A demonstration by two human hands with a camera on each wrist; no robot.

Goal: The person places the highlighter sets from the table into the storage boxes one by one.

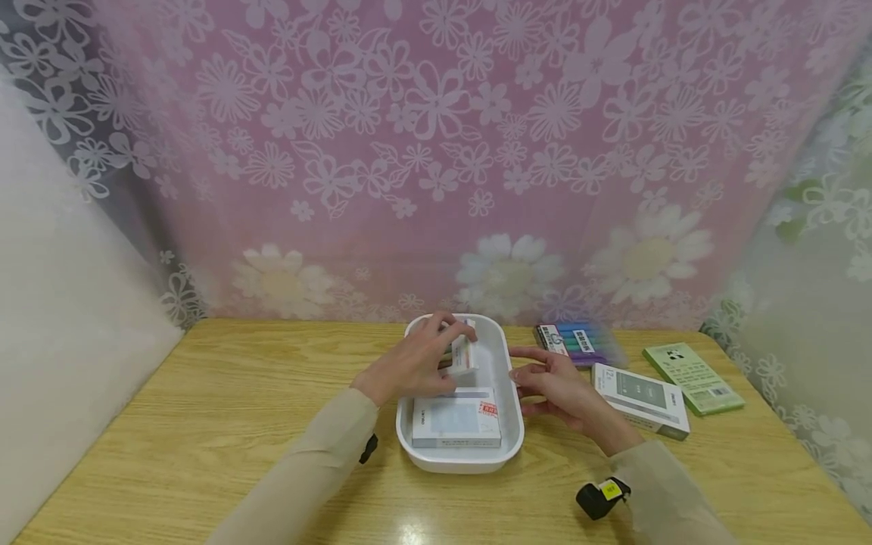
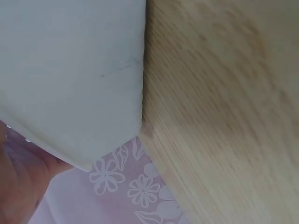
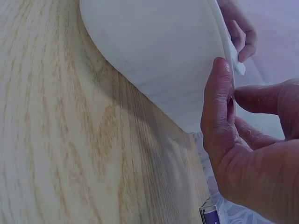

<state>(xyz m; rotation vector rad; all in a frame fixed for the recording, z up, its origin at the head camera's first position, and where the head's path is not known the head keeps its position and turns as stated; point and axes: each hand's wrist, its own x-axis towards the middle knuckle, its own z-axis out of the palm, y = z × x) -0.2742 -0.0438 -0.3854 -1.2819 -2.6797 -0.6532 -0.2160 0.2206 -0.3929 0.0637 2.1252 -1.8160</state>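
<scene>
A white plastic tub (image 1: 512, 424) stands on the table. My left hand (image 1: 415, 356) reaches over its left rim and holds a small white pack (image 1: 465, 354) with red print, tilted in the tub's far half; part of the pack is hidden under the fingers. In the near half lies a flat white box (image 1: 455, 420) with a red-printed label. My right hand (image 3: 261, 154) pinches the tub's right rim between thumb and fingers. The left wrist view shows mostly the tub's outer wall (image 2: 74, 70) and a bit of my left hand (image 2: 23, 182).
Right of the tub, a clear case of coloured pens (image 1: 579, 342) lies near the back edge. A white and grey box (image 1: 640, 397) and a light green box (image 1: 693, 378) lie farther right. A pink flowered curtain (image 1: 409, 189) hangs behind the wooden table (image 1: 238, 409).
</scene>
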